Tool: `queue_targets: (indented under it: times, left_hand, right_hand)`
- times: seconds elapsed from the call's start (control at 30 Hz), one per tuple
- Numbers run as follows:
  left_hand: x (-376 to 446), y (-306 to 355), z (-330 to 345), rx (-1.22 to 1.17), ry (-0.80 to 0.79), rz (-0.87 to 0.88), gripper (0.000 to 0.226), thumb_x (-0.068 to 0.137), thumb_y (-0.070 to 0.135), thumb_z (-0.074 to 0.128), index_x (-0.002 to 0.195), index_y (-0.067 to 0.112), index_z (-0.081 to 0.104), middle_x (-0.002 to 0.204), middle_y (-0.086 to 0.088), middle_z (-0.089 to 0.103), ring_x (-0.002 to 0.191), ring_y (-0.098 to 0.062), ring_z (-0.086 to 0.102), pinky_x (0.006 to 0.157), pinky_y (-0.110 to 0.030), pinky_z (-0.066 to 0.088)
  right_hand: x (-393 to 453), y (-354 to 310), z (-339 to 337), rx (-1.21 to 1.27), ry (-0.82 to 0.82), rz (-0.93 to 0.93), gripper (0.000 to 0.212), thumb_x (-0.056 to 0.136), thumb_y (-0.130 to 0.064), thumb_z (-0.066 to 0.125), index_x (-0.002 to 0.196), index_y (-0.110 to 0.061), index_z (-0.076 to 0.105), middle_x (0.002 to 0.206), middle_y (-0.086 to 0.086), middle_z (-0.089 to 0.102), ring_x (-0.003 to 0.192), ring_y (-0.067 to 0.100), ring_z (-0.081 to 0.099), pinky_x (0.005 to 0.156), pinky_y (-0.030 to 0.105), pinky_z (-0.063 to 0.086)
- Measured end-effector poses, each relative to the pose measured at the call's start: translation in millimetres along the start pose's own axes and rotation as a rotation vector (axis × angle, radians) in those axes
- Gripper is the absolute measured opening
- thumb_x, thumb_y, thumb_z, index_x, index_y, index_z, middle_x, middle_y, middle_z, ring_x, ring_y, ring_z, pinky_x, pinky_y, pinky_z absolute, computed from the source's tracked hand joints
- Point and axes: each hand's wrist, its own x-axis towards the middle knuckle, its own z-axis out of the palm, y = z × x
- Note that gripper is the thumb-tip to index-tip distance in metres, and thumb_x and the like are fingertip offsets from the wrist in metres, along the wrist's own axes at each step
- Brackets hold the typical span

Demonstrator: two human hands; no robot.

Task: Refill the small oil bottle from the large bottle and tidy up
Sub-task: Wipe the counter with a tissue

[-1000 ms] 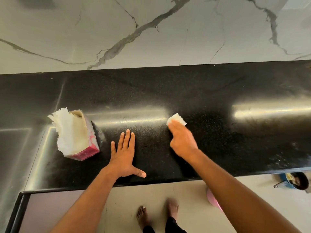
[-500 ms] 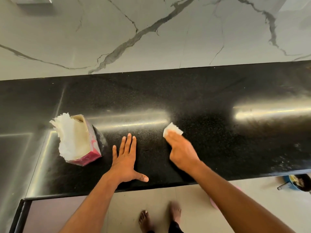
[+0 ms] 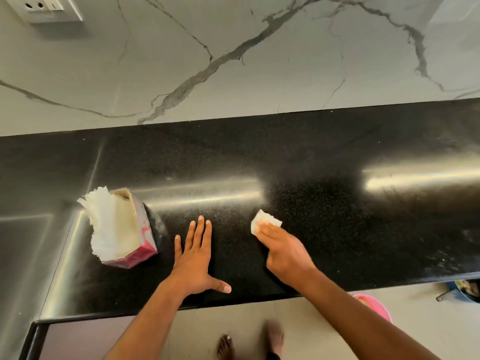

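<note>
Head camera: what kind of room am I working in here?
Most likely a home kitchen: a long black stone counter against a marble-look wall with a socket plate, and the right hand wiping with a tissue near the tissue box.

Both forearms bare from wrist to frame edge — no sleeves in view. No watch, bracelet or band at either wrist. Left hand (image 3: 193,258): no rings seen, nails short and unpainted, thumbnail pale. Right hand (image 3: 284,252): knuckles and back visible, no rings or gloves; fingertips partly hidden. Feet (image 3: 226,346) bare on the floor — no shoes or socks; the right foot blurred. Dark cloth, likely trouser hem, at the ankle at the bottom edge; too little shows to tell more.
</note>
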Motion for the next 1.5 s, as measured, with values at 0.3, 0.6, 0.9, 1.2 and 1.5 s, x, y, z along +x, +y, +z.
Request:
queue_targets:
  times: [0.3,0.6,0.9,1.2,1.5]
  left_hand:
    - [-1,3,-3,0.001,-0.013,-0.002,0.172,0.057,0.077,0.087,0.156,0.019,-0.041,0.159,0.001,-0.054,0.148,-0.026,-0.048,0.125,-0.058,-0.022]
    - [-1,3,-3,0.004,-0.018,-0.003,0.171,0.058,0.076,0.087,0.156,0.019,-0.040,0.159,0.001,-0.054,0.148,-0.026,-0.048,0.125,-0.057,-0.022]
    - [-1,3,-2,0.011,-0.017,-0.010,0.171,0.057,0.077,0.087,0.157,0.020,-0.040,0.159,0.001,-0.054,0.148,-0.026,-0.048,0.126,-0.058,-0.020]
    - [0,3,-2,0.018,-0.013,-0.011,0.172,0.057,0.078,0.087,0.156,0.019,-0.041,0.159,0.000,-0.054,0.148,-0.026,-0.048,0.125,-0.058,-0.022]
    - [1,2,-2,0.012,-0.026,-0.011,0.171,0.058,0.075,0.088,0.156,0.020,-0.041,0.159,0.000,-0.053,0.148,-0.027,-0.048,0.124,-0.058,-0.023]
  right_hand:
    - [44,12,-28,0.052,0.078,0.295,0.073,0.073,-0.008,0.047,0.143,-0.028,0.053,0.150,-0.002,0.057,0.138,0.028,0.054,0.115,0.041,0.047]
    - [16,48,-39,0.030,0.136,0.330,0.070,0.079,-0.003,0.046,0.142,-0.030,0.059,0.152,-0.001,0.058,0.141,0.027,0.054,0.114,0.042,0.047]
    - [-7,18,3,0.017,0.059,-0.063,0.060,0.080,-0.010,0.047,0.134,-0.016,0.071,0.140,0.004,0.068,0.134,0.022,0.063,0.117,0.041,0.047]
    - [50,-21,-11,0.042,-0.056,0.087,0.071,0.077,-0.002,0.054,0.146,-0.021,0.058,0.154,0.001,0.056,0.145,0.025,0.049,0.123,0.038,0.038]
    - [23,40,-49,0.018,0.151,0.318,0.065,0.077,0.000,0.050,0.135,-0.028,0.063,0.148,0.001,0.060,0.135,0.029,0.057,0.111,0.038,0.049]
